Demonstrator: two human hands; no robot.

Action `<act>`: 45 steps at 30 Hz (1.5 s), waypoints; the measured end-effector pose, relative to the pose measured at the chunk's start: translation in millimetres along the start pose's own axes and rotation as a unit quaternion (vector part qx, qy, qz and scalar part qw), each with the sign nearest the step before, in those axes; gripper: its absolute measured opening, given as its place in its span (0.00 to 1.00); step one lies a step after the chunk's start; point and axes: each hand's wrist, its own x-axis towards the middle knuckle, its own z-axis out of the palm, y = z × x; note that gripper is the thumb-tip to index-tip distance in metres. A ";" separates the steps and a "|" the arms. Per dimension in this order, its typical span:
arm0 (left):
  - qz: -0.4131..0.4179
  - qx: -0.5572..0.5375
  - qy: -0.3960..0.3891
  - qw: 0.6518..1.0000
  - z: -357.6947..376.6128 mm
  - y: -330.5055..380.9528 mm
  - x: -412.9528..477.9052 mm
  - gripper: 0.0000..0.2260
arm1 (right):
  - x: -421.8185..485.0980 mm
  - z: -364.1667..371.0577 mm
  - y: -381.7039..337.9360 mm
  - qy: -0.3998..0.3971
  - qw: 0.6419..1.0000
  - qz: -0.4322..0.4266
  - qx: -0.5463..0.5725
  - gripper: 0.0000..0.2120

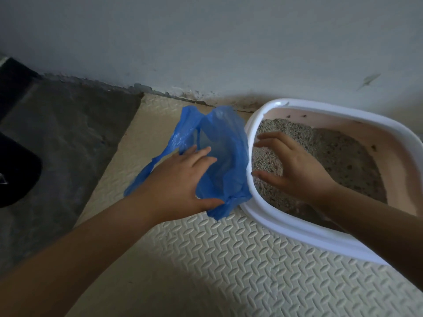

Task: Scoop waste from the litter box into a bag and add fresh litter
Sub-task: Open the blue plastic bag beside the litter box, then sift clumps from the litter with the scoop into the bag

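A blue plastic bag stands open on the mat, pressed against the left rim of the litter box. My left hand grips the bag's near edge, thumb on the outside and fingers inside the mouth. The box has a white rim and pink inner walls, and holds grey litter with a few dark specks. My right hand hovers over the litter at the box's left end, fingers spread, nothing visible in it. No scoop is in view.
A cream textured foam mat lies under the box and bag. Dark grey floor extends to the left, with a black object at the left edge. A pale wall runs behind everything.
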 end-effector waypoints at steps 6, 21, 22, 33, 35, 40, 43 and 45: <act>0.039 0.013 -0.004 0.999 6.3 9.6 14.7 0.44 | -47.1 -31.5 54.0 -0.059 0.952 0.289 -0.081 0.27; 0.082 -0.038 -0.076 0.993 24.0 54.2 57.3 0.46 | -133.7 -19.8 85.1 -0.167 0.863 0.473 -0.063 0.42; 0.084 -0.038 -0.075 0.993 24.8 58.1 60.6 0.44 | -133.7 -22.5 85.1 -0.187 0.854 0.482 -0.054 0.41; 0.086 -0.099 -0.040 0.991 55.6 71.0 79.8 0.43 | -143.2 -49.6 121.2 -0.195 0.868 0.456 -0.022 0.14; 0.094 -0.080 0.002 0.992 58.0 70.1 81.6 0.43 | -141.2 -56.9 126.4 -0.201 0.881 0.422 -0.081 0.11; 0.088 -0.076 0.020 0.993 62.3 67.1 84.6 0.43 | -131.5 -75.4 145.5 -0.227 0.878 0.358 -0.222 0.07; 0.096 -0.069 0.014 0.993 68.2 60.2 86.1 0.42 | -125.3 -77.0 162.8 -0.238 0.879 0.346 -0.225 0.09; 0.096 -0.076 0.008 0.992 69.6 58.3 87.3 0.42 | -119.8 -73.4 171.5 -0.241 0.884 0.336 -0.216 0.09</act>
